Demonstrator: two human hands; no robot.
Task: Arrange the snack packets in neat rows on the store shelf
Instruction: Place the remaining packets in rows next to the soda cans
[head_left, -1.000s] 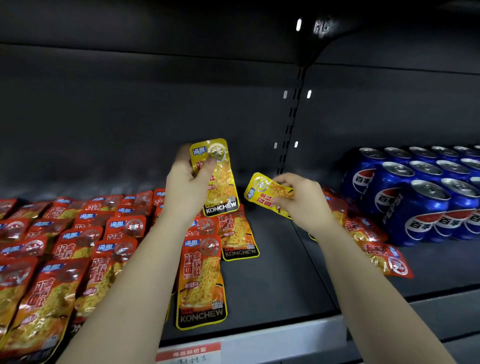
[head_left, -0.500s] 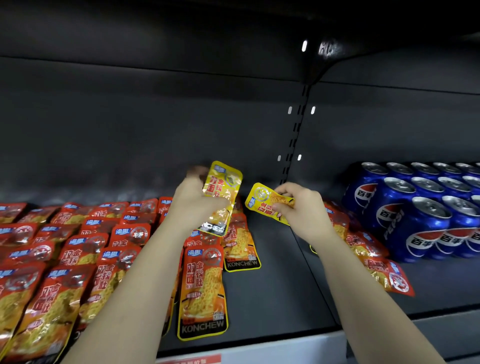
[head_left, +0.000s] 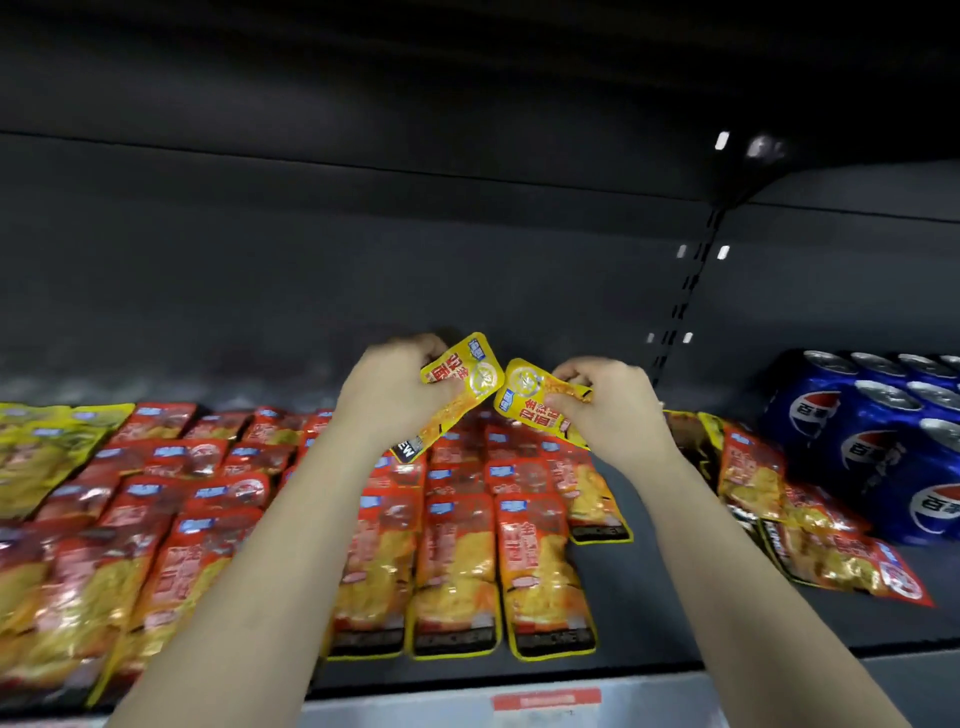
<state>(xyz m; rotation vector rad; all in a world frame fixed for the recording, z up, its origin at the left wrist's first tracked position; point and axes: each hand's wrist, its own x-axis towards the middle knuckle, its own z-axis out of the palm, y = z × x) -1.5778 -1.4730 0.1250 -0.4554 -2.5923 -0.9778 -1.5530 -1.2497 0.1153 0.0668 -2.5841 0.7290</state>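
Observation:
My left hand grips a yellow snack packet, tilted with its top up and to the right, above the back of the shelf. My right hand pinches a second yellow packet beside it; the two packets' top corners almost touch. Beneath both hands, red and orange snack packets lie flat in rows on the dark shelf. Several yellow packets lie at the far left.
Blue Pepsi cans stand packed at the right end of the shelf. A loose pile of red packets lies between the rows and the cans. The shelf's front edge carries a red price label. A dark shelf board hangs overhead.
The view has swung left and closer, bringing more rows and the yellow packets at far left into view. My left hand tilted its packet and lowered it toward the one in my right hand.

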